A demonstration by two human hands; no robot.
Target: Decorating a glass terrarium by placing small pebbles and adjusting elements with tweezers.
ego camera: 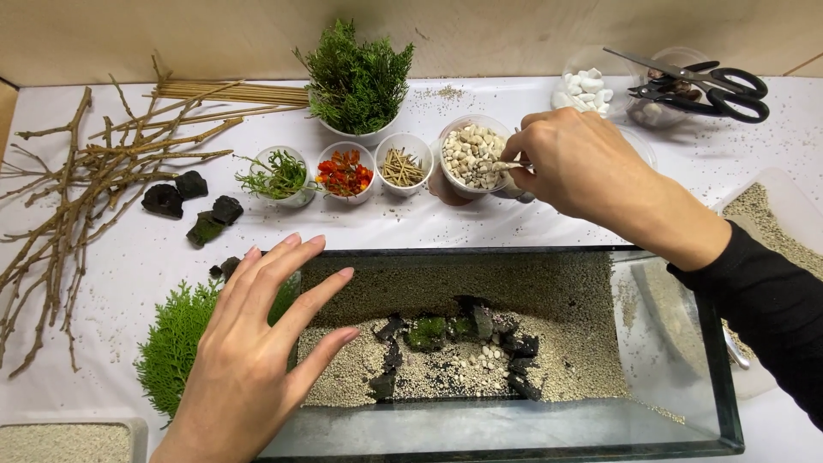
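Observation:
My right hand [576, 165] reaches over to a clear cup of beige pebbles [470, 153] and grips a small metal tool [506, 166], likely a spoon, whose tip rests at the cup's rim. My left hand [257, 343], fingers spread and holding nothing, rests against the left end of a rectangular glass tank [711, 377]. The tank holds pale sand [566, 291], a ring of dark rocks [519, 345] with green moss [427, 331], and a few small pebbles [480, 358] inside the ring.
Bare branches [77, 197] and thin sticks [231, 93] lie at the left. Dark rocks [190, 199], green sprigs [171, 343], a bowl of greenery [356, 81], cups of herbs, red bits and twigs stand behind the tank. Scissors [703, 86] rest on cups at the back right.

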